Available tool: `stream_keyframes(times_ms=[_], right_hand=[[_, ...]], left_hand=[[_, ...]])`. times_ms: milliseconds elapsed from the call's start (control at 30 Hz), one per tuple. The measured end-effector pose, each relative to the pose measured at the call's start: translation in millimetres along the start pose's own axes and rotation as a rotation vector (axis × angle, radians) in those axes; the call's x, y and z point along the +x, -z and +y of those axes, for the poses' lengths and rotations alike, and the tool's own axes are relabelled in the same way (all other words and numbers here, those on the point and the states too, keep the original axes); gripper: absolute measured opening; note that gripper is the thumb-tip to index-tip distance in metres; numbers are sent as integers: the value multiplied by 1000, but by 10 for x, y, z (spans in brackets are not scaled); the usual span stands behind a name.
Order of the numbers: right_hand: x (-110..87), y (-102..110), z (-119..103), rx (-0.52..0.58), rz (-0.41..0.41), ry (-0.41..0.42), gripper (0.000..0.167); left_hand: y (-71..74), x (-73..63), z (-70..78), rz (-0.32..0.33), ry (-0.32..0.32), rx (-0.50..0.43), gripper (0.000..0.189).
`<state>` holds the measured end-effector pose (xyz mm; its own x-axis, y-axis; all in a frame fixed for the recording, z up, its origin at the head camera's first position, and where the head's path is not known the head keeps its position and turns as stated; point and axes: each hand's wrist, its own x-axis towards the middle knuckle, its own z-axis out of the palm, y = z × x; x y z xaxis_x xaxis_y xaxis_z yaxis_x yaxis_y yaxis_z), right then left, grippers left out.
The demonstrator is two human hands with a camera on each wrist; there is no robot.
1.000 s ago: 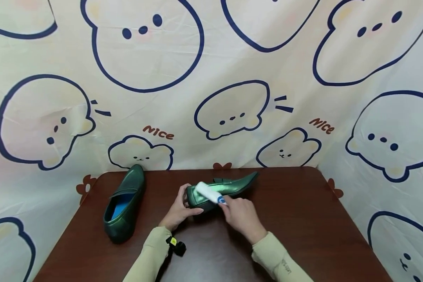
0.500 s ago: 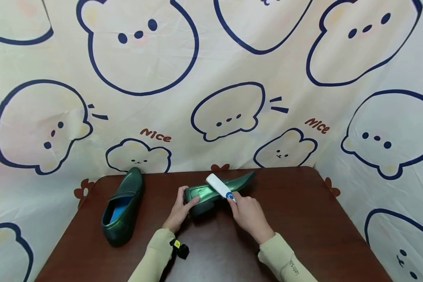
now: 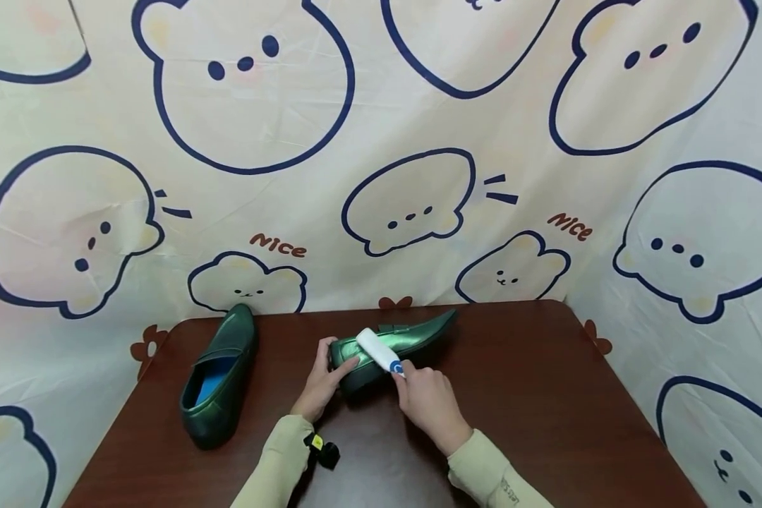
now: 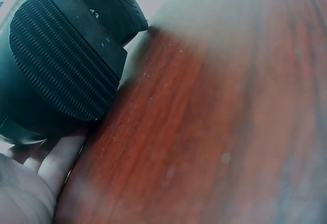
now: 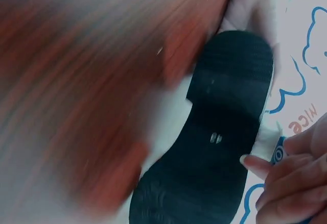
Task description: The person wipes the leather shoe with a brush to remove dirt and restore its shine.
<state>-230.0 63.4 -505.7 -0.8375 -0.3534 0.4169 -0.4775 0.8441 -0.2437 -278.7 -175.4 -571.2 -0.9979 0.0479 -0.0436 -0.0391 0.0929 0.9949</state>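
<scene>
A shiny green loafer (image 3: 413, 340) lies tilted in the middle of the head view, its toe pointing right and away. My left hand (image 3: 320, 381) grips it round the heel end, thumb on the near side and fingers behind. In my right hand (image 3: 433, 406) is a white brush-like tool (image 3: 376, 347) with a blue-and-white handle, its white part lying across the shoe's side near the heel. Whether it has bristles cannot be made out. The dark ridged sole (image 5: 225, 117) shows in the right wrist view, and the heel block (image 4: 61, 55) in the left wrist view.
A second green loafer (image 3: 219, 381) with a blue insole stands upright at the table's left, toe toward the back. The brown wooden table (image 3: 533, 423) ends at a cloth backdrop (image 3: 413, 99) printed with cartoon outlines. A small black device (image 3: 324, 451) sits at the left wrist.
The white tool moves right and away along the shoe, then back left toward the heel. The loafer tips a little and partly back while the left hand keeps its grip.
</scene>
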Motion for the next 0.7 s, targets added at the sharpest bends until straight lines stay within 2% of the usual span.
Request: stream_keyframes(times_ms=[133, 267, 367, 467, 633, 700], right_hand=[[-23, 109, 117, -44, 54, -73, 22], [-36, 226, 219, -70, 61, -173, 22], [-33, 274, 224, -106, 59, -211, 24], [-35, 263, 151, -156, 70, -188, 28], [-51, 175, -49, -159, 72, -48, 29], [-56, 122, -109, -145, 69, -16, 28]], left_hand=[[20, -20, 10, -6, -11, 18, 59], [17, -5, 16, -20, -10, 25, 60], [14, 0, 9, -26, 2, 25, 59], [11, -13, 2, -28, 9, 19, 58], [5, -19, -1, -12, 4, -7, 57], [2, -13, 2, -7, 7, -18, 58]])
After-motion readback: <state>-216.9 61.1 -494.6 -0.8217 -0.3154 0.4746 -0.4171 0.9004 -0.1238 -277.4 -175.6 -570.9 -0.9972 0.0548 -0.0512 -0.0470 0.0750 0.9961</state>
